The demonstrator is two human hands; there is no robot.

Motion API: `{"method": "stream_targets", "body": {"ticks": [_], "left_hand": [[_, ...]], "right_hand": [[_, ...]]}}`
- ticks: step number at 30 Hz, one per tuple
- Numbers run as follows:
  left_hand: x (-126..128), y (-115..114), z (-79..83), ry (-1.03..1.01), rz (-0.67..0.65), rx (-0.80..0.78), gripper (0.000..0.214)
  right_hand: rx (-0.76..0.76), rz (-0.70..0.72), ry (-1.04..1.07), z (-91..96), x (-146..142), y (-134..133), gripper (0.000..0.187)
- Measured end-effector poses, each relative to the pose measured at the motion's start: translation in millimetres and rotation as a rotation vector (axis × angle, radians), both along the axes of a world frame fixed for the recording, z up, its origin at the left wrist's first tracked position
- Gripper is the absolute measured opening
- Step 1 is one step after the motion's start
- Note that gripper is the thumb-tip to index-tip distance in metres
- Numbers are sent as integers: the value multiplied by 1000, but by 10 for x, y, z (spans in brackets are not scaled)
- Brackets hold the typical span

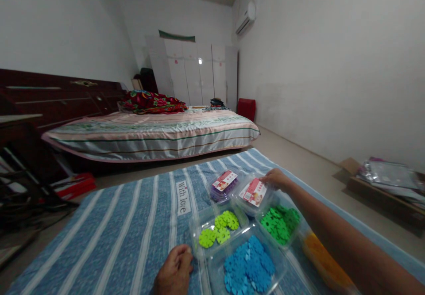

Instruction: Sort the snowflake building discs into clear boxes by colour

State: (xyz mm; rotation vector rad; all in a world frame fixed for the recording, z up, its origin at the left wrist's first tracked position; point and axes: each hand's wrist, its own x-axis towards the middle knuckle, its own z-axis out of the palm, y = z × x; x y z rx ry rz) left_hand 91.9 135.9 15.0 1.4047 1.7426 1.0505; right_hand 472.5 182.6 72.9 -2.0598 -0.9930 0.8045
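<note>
My right hand [276, 180] reaches out to the far side and pinches the right edge of a clear plastic box [253, 192] with a red-and-white label. My left hand [175, 270] rests on the striped cloth with its fingers curled in, nothing visible in them. Just right of it stands an open clear box with a few yellow-green snowflake discs [222, 227]. Nearer me, another open box holds a heap of blue snowflake discs [249, 266]. Green discs [280, 224] fill a box under my right forearm. Beside the labelled box sits a second one with purple contents [225, 184].
A box with orange pieces [327, 262] is partly hidden by my right arm. The blue striped cloth [133, 224] covers the surface under the boxes. Beyond it stands a bed [159, 136]. On the floor at right lies a cardboard box [385, 197] with plastic packets.
</note>
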Motion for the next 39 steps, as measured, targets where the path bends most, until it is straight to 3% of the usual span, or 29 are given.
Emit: {"method": "stream_targets", "body": {"ticks": [3,9,25,39], "left_hand": [[-16,12,-14,-64,-68,-76,35],[-11,-15,34,-58,-74,-100,37],[45,-43,99,-68,-74,-65,33],[24,-28,28,-4,-89,-49,29]], "right_hand": [[-37,-39,15,17,18,14,31],[-94,-55,38,77,53,31,32],[-153,-6,-83,110,41,52,36],[-128,130,-146,114,-24,45,42]]}}
